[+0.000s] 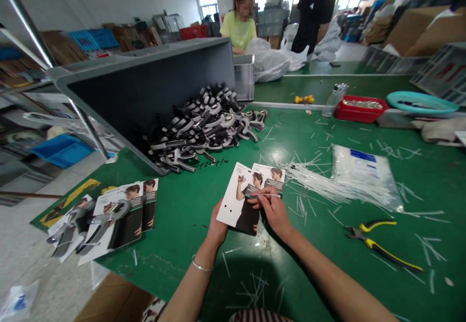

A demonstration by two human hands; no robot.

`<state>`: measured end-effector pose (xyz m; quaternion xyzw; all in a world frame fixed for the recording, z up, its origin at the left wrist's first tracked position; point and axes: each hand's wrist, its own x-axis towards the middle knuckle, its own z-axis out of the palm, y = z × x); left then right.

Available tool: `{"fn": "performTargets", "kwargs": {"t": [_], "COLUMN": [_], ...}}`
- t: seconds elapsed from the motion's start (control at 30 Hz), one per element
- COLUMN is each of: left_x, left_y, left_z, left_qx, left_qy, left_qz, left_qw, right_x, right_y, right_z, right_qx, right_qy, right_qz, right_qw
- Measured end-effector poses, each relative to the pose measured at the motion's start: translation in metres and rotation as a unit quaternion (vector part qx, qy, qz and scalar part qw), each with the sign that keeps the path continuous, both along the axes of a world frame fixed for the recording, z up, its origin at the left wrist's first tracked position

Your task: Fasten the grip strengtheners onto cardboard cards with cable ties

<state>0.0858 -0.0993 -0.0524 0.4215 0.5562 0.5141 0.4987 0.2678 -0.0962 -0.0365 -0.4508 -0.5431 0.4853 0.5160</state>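
Observation:
My left hand (218, 220) grips a printed card (233, 203) with two small holes by its left edge; most of its fingers are hidden behind the card. Pinched in my right hand (271, 208) is a thin white cable tie (269, 195), lying across the card's right side. More printed cards (275, 172) lie just behind. Close to my right hand spreads a pile of loose white cable ties (320, 181), beside a clear bag of ties (364, 171). Yellow-and-black cutting pliers (382, 249) rest farther right, touched by neither hand.
A grey bin (153, 60) tipped on its side spills grey-and-black hand grips (211, 123). Cards with grips on them (112, 220) lie at the left edge. Farther back are a red tray (360, 108) and a turquoise basket (422, 103). Two people stand across the table.

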Motion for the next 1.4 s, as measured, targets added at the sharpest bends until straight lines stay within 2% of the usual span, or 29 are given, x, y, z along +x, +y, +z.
{"fn": "performTargets", "kwargs": {"t": [0.07, 0.2, 0.27, 0.37, 0.43, 0.53, 0.6, 0.67, 0.77, 0.83, 0.9, 0.97, 1.03, 1.13, 1.23, 1.4], "left_x": [0.002, 0.004, 0.004, 0.005, 0.005, 0.002, -0.002, -0.007, -0.010, -0.010, -0.010, -0.009, -0.009, -0.010, -0.011, -0.009], "left_y": [0.007, 0.009, 0.004, -0.004, -0.006, -0.007, -0.008, -0.012, -0.018, -0.020, -0.020, -0.018, -0.016, -0.013, -0.012, -0.012], "left_z": [0.000, 0.015, 0.029, 0.049, 0.059, 0.067, 0.070, 0.072, 0.073, 0.070, 0.065, 0.058, 0.051, 0.042, 0.039, 0.040], "left_qx": [0.005, 0.022, 0.033, 0.039, 0.045, 0.066, 0.093, 0.117, 0.118, 0.124, 0.146, 0.159, 0.151, 0.132, 0.139, 0.187], "left_qy": [0.094, 0.160, 0.254, 0.392, 0.367, 0.243, 0.222, 0.271, 0.358, 0.381, 0.367, 0.322, 0.273, 0.245, 0.265, 0.269], "left_qz": [-0.018, -0.033, -0.025, -0.036, -0.094, -0.193, -0.210, -0.197, -0.174, -0.151, -0.132, -0.140, -0.157, -0.136, -0.117, -0.131], "left_qw": [0.995, 0.986, 0.966, 0.919, 0.924, 0.948, 0.947, 0.935, 0.910, 0.904, 0.909, 0.923, 0.937, 0.951, 0.947, 0.936], "right_x": [0.001, 0.003, 0.004, 0.004, 0.003, -0.001, -0.002, -0.002, -0.001, 0.000, -0.001, -0.001, -0.002, -0.003, -0.002, 0.000], "right_y": [0.004, 0.010, 0.009, 0.004, 0.001, -0.001, -0.001, 0.000, 0.000, -0.001, -0.003, -0.003, -0.003, 0.000, 0.004, 0.009], "right_z": [-0.001, 0.002, 0.004, 0.004, 0.002, 0.000, 0.001, 0.002, 0.003, 0.003, 0.002, 0.002, 0.002, 0.005, 0.010, 0.015], "right_qx": [-0.010, -0.030, -0.033, -0.023, -0.011, -0.007, -0.017, -0.022, -0.015, -0.004, 0.009, 0.021, 0.029, 0.041, 0.054, 0.119], "right_qy": [0.011, 0.019, 0.025, 0.024, 0.010, 0.018, 0.040, 0.057, 0.056, 0.038, 0.016, 0.000, -0.012, -0.050, -0.090, -0.173], "right_qz": [0.018, 0.039, 0.048, 0.047, 0.034, 0.014, 0.015, 0.022, 0.031, 0.033, 0.030, 0.030, 0.034, 0.042, 0.048, 0.068], "right_qw": [1.000, 0.999, 0.998, 0.998, 0.999, 1.000, 0.999, 0.998, 0.998, 0.999, 0.999, 0.999, 0.999, 0.997, 0.993, 0.975]}}
